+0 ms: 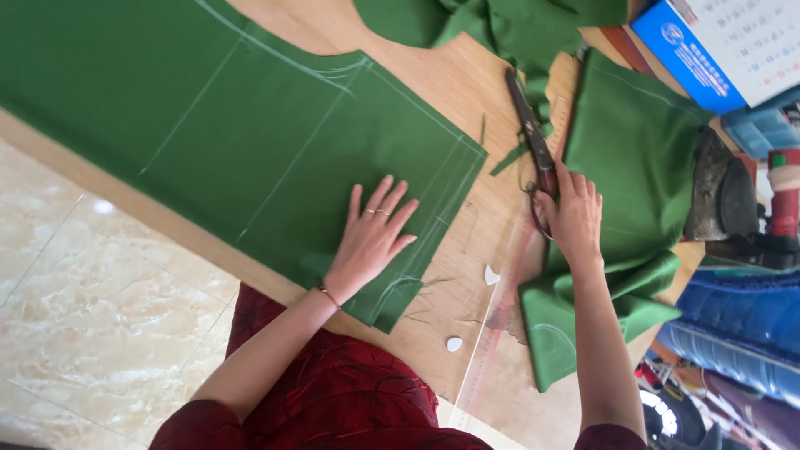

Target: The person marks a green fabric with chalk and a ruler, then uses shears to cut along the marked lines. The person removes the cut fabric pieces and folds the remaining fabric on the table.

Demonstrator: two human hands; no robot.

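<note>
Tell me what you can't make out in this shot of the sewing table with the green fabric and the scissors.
Head view only:
- Scissors: handles covered by the right hand, so the grip is unclear.
- Green fabric: cut off by the top and left edges; the left hand covers part of its chalk lines.
- Clear ruler: markings too faint to read.
- Dark iron: partly behind the folded green piece.
- Right-edge clutter: cropped, blurred.

The left hand [371,237] lies flat, palm down, fingers spread and pointing away from the body, a ring on one finger and a thin bracelet at the wrist. The right hand [573,218] is curled closed, knuckles up, its forearm reaching straight forward, bare below the sleeve
</note>
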